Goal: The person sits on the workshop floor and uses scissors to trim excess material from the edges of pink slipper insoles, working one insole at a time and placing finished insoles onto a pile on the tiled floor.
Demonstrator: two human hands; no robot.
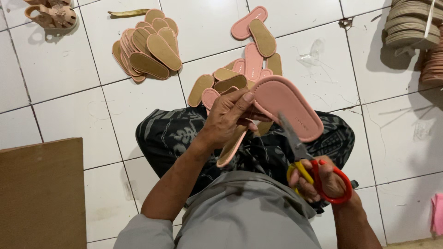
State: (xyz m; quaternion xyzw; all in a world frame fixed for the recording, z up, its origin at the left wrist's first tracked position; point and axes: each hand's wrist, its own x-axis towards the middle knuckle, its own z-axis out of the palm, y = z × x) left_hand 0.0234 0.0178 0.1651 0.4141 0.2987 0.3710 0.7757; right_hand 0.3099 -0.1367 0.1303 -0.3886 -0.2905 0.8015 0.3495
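My left hand (229,116) grips a pink shoe insole (288,107) by its near end, holding it over my lap, with a second insole (232,146) tucked edge-on beneath the hand. Scissors (310,165) with red and yellow handles sit in my right hand (321,181), blades pointing up at the pink insole's lower edge. Whether the blades touch the insole's edge is unclear.
Loose pink and tan insoles (249,64) lie on the white tiled floor just beyond my knees, with a fanned pile of insoles (147,50) to the far left. A brown board (41,193) stands at the near left. Stacked soles (413,25) sit top right, sandals (50,14) top left.
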